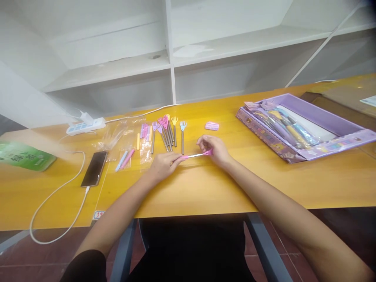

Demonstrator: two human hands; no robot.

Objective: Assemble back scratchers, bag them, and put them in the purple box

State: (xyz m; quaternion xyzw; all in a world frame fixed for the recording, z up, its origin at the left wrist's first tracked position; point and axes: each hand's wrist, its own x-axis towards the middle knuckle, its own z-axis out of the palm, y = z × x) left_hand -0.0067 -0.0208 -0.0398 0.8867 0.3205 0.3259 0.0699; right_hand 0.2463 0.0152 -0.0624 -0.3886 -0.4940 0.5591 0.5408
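Observation:
Between both hands a pink telescopic back scratcher point(195, 156) lies level, its metal rod bare in the middle. My left hand point(166, 166) is closed on its pink handle end, and my right hand point(216, 150) has its fingers curled round the pink head at the other end. Beyond my left hand lie several claw-headed back scratcher rods point(166, 133) in purple, pink, yellow and blue. Coloured handle sleeves point(125, 159) rest to their left, more of them near clear plastic bags point(145, 149). A small stack of pink cards point(212, 125) is beyond my right hand.
On the right stands a purple display box point(317, 117) with several bagged back scratchers point(284, 125) in it. A cardboard box point(346, 98) is behind it. To the left are a phone point(94, 169) on a white cable, a power strip point(85, 126) and a green bottle point(26, 156). White shelves point(173, 58) rise behind the table.

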